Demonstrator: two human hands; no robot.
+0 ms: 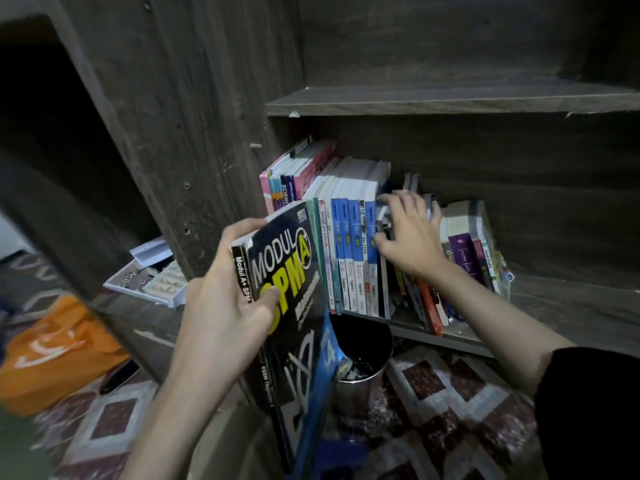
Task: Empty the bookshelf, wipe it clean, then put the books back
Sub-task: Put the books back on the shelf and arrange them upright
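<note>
- Centrally, a left hand (pixel 225 299) grips a black book (pixel 294 306) at its spine edge, thumb curled across the front cover and fingers wrapped behind.
- Its cover reads "MODUL SPM A+" in white and yellow letters, and it is held upright and tilted in front of the bookshelf (pixel 207 98).
- Behind it, at lower centre, a blue book (pixel 327 372) lies against the black one's back; whether the same hand holds it is hidden.
- Right of centre, the right hand (pixel 405 233) reaches into the low shelf and grips the books (pixel 349 244) standing there: its fingers curl over the tops of some dark volumes and its thumb presses on their spines.
- These books stand in a row on the lowest board, pink ones at the left, white and blue spines in the middle, and a few leaning loosely at the right end.
- Above them, the next board (pixel 450 98) is bare dark wood.
- Below the row, a metal bin (pixel 363 372) stands on a patterned rug (pixel 450 393).
- At lower left an orange bag (pixel 52 348) lies on the floor.
- Just above the bag, a white box (pixel 152 275) sits open beside the bookshelf's side panel.
- At lower right, a black sleeve (pixel 588 410) covers the right forearm.
</note>
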